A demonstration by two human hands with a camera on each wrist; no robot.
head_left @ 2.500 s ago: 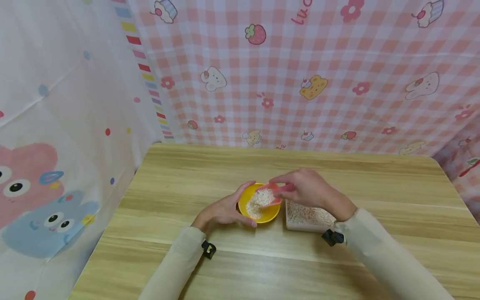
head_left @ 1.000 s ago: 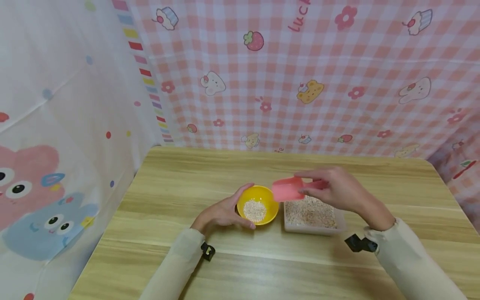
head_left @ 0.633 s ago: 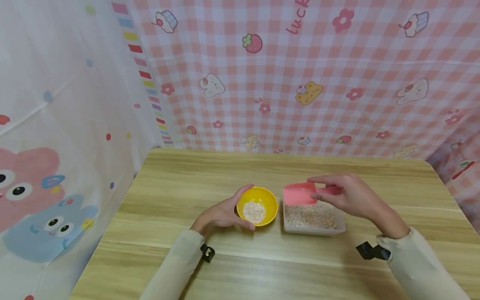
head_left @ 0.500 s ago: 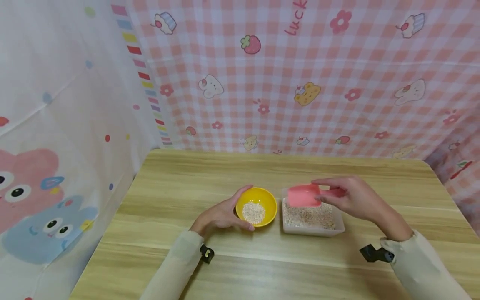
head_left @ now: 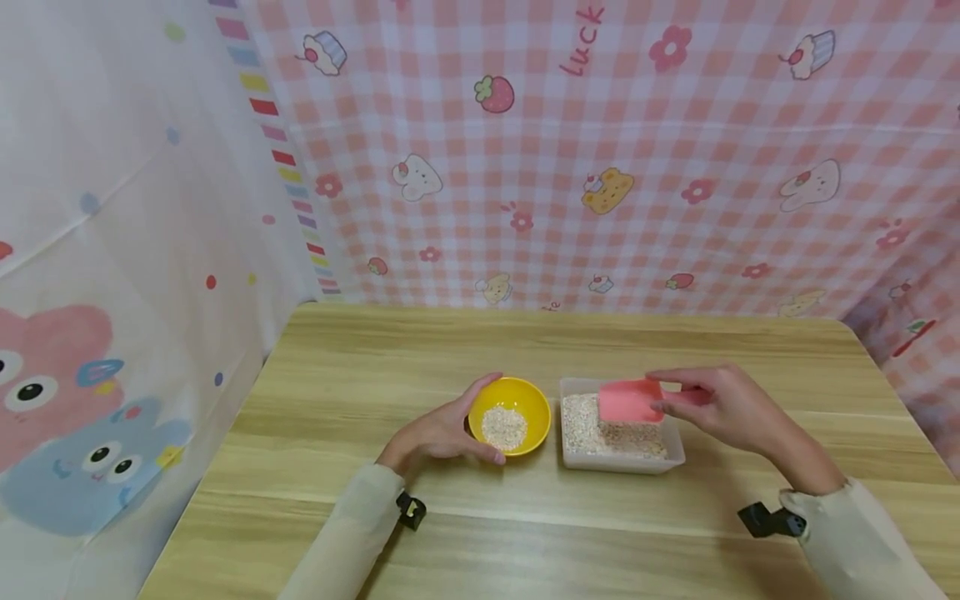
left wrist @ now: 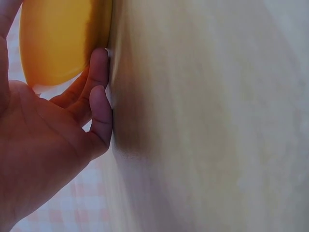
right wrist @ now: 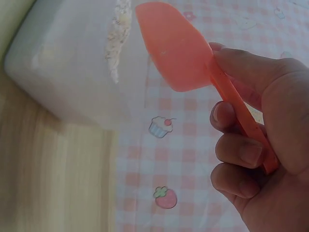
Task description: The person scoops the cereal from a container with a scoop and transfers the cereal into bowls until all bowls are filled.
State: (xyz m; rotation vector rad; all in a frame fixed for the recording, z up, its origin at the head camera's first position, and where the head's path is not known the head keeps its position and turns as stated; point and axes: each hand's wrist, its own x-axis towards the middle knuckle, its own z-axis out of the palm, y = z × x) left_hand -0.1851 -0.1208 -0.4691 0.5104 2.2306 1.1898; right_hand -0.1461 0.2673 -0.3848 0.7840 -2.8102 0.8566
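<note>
In the head view my left hand [head_left: 444, 429] holds a yellow bowl [head_left: 534, 402] by its left side, thumb at the near rim and fingers round the far side. A small heap of pale, oat-like flakes [head_left: 504, 427] lies at the bowl's bottom. My right hand [head_left: 731, 410] grips the handle of a pink scoop [head_left: 628, 402] over a translucent plastic box [head_left: 622, 465] of the same flakes. No flakes show in the scoop. In the right wrist view several fingers curl round the scoop's handle [right wrist: 241, 116]. The left wrist view shows the bowl's outer wall [left wrist: 55, 43] beside the fingers.
The bowl and box stand side by side on a wood-grain table [head_left: 480, 533], a narrow gap between them. Behind rises a pink checked cloth [head_left: 555, 133]; a white patterned cloth [head_left: 172, 317] hangs at the left. Black wrist cameras sit at both cuffs.
The scoop poured flakes into the bowl, then my right hand carried it, tipped over, rightward to above the box. My left hand has stayed on the bowl.
</note>
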